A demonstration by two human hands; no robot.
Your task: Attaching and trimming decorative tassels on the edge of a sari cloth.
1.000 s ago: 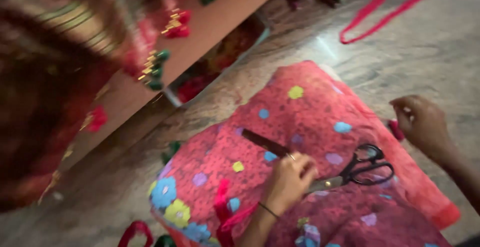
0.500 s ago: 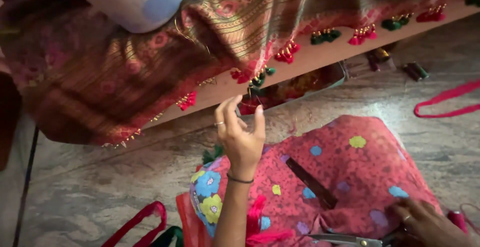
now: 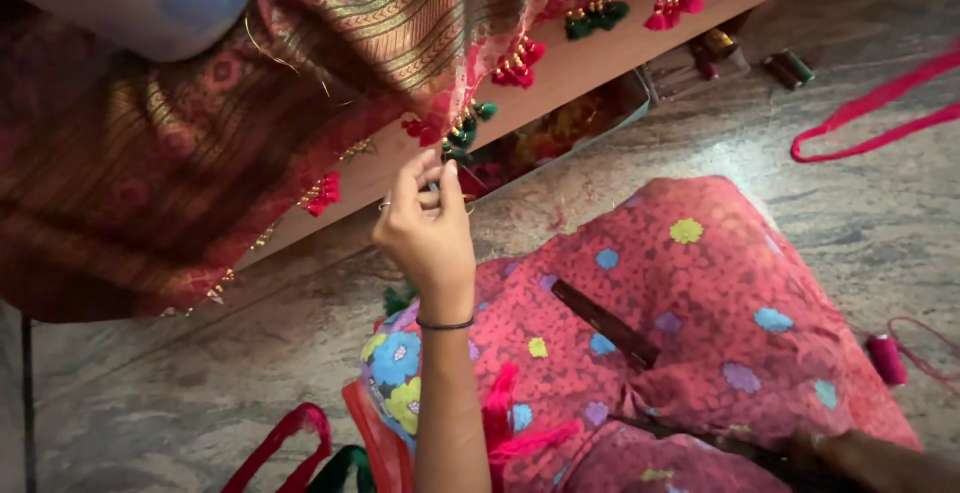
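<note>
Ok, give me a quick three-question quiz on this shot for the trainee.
1. True or false: the left hand is raised to the tasselled fabric.
2. Which colour tassel is nearest its fingers? A green, B blue, C yellow.
3. Fill in: the red thread spool lies on the ___.
Key: 1 true; 2 A, the green tassel; 3 floor.
</note>
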